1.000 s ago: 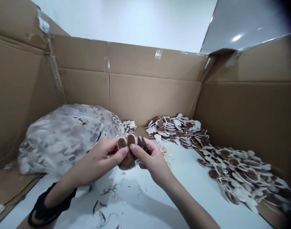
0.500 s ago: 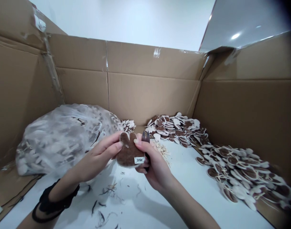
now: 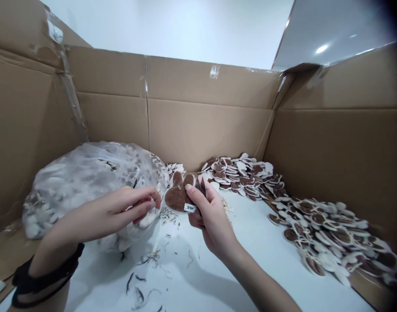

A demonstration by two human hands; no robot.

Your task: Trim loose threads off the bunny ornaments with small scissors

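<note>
My right hand (image 3: 208, 216) pinches a brown felt rabbit (image 3: 178, 194) with a small white "Smile" label. The same hand also holds small dark snips (image 3: 200, 185), whose tips poke up behind the rabbit. My left hand (image 3: 129, 208) has let go of the rabbit. It hovers just left of it, in front of a clear plastic bag (image 3: 87, 182) full of rabbit pieces. Its fingers are curled together in a loose pinch, and I cannot make out anything in them.
A big cardboard box (image 3: 198, 125) walls in the white work surface (image 3: 218, 264). Piles of finished brown and white rabbits lie at the back (image 3: 240, 175) and along the right (image 3: 328, 238). Thread scraps (image 3: 146, 268) litter the surface near me.
My left hand released the rabbit and drew back to the left. My right hand now holds the rabbit alone and has carried it a little farther away.
</note>
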